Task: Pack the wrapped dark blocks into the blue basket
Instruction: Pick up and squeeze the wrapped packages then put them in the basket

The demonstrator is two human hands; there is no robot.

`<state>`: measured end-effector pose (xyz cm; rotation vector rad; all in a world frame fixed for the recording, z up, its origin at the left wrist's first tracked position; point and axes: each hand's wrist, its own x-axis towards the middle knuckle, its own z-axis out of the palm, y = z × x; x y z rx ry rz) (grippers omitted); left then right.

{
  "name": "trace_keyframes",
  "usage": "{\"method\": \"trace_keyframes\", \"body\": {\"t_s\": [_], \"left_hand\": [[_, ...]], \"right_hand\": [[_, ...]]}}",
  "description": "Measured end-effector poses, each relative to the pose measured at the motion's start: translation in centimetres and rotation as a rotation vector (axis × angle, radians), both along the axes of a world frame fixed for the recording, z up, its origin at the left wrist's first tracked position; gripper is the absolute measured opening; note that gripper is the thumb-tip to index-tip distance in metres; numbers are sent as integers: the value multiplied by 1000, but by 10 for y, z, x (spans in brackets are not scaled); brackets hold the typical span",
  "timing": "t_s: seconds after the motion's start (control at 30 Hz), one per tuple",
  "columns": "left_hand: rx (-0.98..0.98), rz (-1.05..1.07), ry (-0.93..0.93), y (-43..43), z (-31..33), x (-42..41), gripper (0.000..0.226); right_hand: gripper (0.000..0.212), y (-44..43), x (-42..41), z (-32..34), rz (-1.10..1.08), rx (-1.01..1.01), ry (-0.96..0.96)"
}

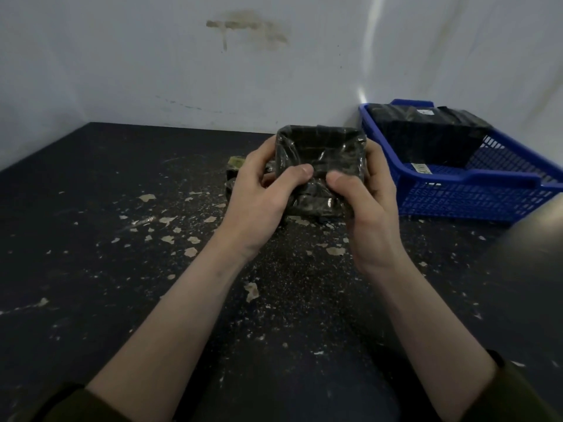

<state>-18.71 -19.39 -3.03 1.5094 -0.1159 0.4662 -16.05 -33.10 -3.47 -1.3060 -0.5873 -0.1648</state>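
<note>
A dark block wrapped in shiny clear film (pixel 321 150) is held up above the black table between both hands. My left hand (pixel 262 190) grips its left side, thumb pressed on the near face. My right hand (pixel 362 196) grips the right side, thumb on the same face. Another wrapped dark block (pixel 310 205) lies on the table under the hands, partly hidden. The blue basket (pixel 469 184) stands to the right against the wall. Inside it, several wrapped dark blocks (pixel 426 129) fill the far end.
The black table (pixel 122 239) is strewn with pale flakes and crumbs. A white wall rises right behind it and beside the basket. A small greenish scrap (pixel 237 162) lies left of the hands. A blurred dark object (pixel 530 254) fills the right edge.
</note>
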Motion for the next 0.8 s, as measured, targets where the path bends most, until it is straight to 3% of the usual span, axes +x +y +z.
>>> {"method": "trace_keyframes", "body": {"t_s": [0.07,0.2,0.33,0.43,0.5,0.57,0.7,0.8], "left_hand": [[58,0,-3,0,-2,1,60],[20,-73,-50,0,-1,-1,59],[-23,-103,-21,1,2,-3,52],[-325,-195,23,7,8,-3,30],[-557,-288,8,12,11,-4,28],[-665,-375,-31,15,10,-3,29],[-583,-464,-42,7,5,0,38],[-475,-250,26,7,9,1,43]], "right_hand": [[44,-1,1,0,15,48,47],[33,-1,2,1,-41,26,2],[52,-1,0,2,-31,-26,32],[81,-3,-2,5,10,6,76],[98,-4,-1,7,24,105,145],[101,-2,-1,8,55,100,220],[92,-3,-5,7,162,-20,256],[81,-5,-7,8,164,57,290]]}}
